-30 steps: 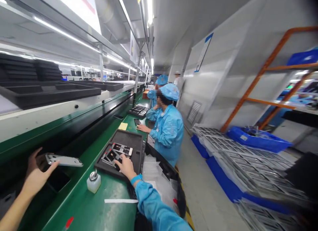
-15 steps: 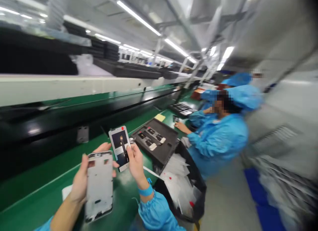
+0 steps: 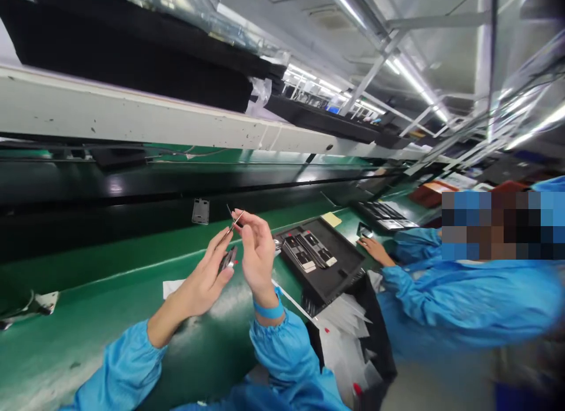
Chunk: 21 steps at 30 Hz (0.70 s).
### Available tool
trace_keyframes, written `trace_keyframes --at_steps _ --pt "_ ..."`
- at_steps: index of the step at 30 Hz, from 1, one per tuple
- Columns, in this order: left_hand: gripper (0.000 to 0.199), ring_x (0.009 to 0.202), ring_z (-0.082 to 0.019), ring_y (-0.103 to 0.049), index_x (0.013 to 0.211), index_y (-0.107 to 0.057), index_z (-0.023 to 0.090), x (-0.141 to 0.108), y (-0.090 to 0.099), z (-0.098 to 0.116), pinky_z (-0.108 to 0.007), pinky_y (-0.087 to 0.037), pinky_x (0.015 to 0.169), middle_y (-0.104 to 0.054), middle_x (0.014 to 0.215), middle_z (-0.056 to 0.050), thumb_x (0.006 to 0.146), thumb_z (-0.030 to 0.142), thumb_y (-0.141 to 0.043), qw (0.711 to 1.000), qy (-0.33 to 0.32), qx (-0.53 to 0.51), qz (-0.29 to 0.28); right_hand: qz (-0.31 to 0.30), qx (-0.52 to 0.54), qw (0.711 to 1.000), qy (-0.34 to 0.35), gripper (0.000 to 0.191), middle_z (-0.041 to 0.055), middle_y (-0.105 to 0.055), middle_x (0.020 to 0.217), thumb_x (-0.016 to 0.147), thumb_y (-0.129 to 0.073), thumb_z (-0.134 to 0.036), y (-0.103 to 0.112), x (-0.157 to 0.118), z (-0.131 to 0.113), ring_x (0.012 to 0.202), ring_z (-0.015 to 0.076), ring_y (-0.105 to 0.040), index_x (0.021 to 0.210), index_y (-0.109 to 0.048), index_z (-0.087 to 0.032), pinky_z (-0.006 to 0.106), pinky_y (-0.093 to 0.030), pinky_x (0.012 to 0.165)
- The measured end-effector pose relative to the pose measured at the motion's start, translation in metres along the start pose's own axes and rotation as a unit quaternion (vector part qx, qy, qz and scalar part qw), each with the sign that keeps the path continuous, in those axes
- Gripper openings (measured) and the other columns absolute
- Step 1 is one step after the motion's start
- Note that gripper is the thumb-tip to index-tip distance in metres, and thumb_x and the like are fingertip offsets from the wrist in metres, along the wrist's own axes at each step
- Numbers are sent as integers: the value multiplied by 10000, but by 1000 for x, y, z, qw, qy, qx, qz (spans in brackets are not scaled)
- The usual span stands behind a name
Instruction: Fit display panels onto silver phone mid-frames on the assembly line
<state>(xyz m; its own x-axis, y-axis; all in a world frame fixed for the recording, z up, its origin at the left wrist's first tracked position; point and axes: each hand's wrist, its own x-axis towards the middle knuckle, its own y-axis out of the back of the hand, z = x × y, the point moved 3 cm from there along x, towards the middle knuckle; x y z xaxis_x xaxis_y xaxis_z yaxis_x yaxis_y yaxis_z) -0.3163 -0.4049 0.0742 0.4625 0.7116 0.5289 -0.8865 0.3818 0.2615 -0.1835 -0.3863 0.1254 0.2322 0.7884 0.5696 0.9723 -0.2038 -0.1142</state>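
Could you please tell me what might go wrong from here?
The thin part, seen edge-on at the fingertips of the left hand and right hand, might slip onto the green bench.

The tray of phone parts sits beside the open black bag; a bump might spill parts among the clear films.

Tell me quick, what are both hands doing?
Left hand: closed, holding a phone part.
Right hand: fingers bent at a thin piece; cannot tell whether it grips.
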Motion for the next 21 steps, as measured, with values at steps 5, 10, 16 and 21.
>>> trace_keyframes --at_steps 5,10,16,21 --pt "718 1678 -381 -256 1736 -325 198 4 7 6 -570 -267 1372 -221 1805 -206 1118 532 -473 998 -32 50 -25 -9 10 1000 13 332 54 -687 1058 1053 -646 -555 12 11 0 1023 217 -700 953 -582 -246 410 -575 1017" --pt "697 1254 -315 -700 1596 -556 177 9 37 -1 -465 -591 1068 -556 1589 -227 1075 640 -541 985 50 -69 149 -86 -172 979 -64 421 94 -664 1204 1061 -496 -645 60 -1 57 1113 234 -656 923 -539 -249 386 -579 946" --pt "1035 794 -275 -786 1721 -301 158 10 57 9 -374 -646 689 -818 1017 -161 980 854 -495 900 129 -389 150 -123 -323 920 -186 316 52 -572 816 957 -643 -439 89 -43 159 865 256 -577 743 -513 -248 446 -535 906" --pt "987 785 -275 -793 1752 -225 208 9 52 38 -375 -641 683 -819 1026 -149 1017 822 -461 860 143 -476 116 -96 -379 900 -194 249 135 -598 981 961 -621 -366 86 -59 174 1077 328 -564 785 -494 -245 528 -465 1050"
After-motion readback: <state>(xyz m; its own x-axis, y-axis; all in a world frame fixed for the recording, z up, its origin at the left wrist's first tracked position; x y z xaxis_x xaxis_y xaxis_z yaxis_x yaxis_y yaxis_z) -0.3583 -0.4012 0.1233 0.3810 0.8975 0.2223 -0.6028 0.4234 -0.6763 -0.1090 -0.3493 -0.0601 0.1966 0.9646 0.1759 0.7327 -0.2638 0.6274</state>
